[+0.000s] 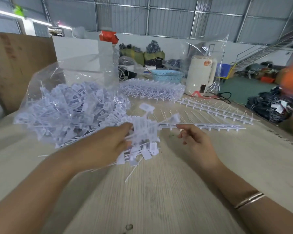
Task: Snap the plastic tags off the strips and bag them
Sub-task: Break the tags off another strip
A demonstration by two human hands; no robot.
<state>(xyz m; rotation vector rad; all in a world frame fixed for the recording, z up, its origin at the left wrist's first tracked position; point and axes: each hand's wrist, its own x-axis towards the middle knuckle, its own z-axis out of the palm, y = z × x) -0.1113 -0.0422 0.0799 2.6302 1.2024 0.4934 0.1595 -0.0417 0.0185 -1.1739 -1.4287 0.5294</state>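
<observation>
Head view, looking down over a pale wood-grain desk (159, 191). The left hand (107, 141) is curled round a bunch of loose white tags (142, 141), their flat heads and thin tails sticking out in all directions below and to the right of the fingers. The right hand (193, 141) pinches the near end of a white plastic strip (201, 126) between thumb and forefinger, the other fingers loosely bent; the strip runs off to the right, low over the desk, and whether it touches the wood cannot be told. A thin bangle (249, 200) sits on the right forearm.

Just beyond the left hand lies a clear plastic bag (71, 107), open toward the person and heaped with snapped-off tags. Behind it, further back on the desk, is a stack of full strips (150, 90) with tags attached. To the right of that stack, more strips (215, 107) lie flat side by side, their thin tails pointing away.

At the back of the desk stand a blue perforated basket (166, 75) and a cream-coloured kettle (201, 75) partly behind a sheet of clear film. A brown board (15, 65) leans up on the left edge. On the floor to the right is a pile of dark clothing (269, 105), and a blurred orange shape fills the right border.
</observation>
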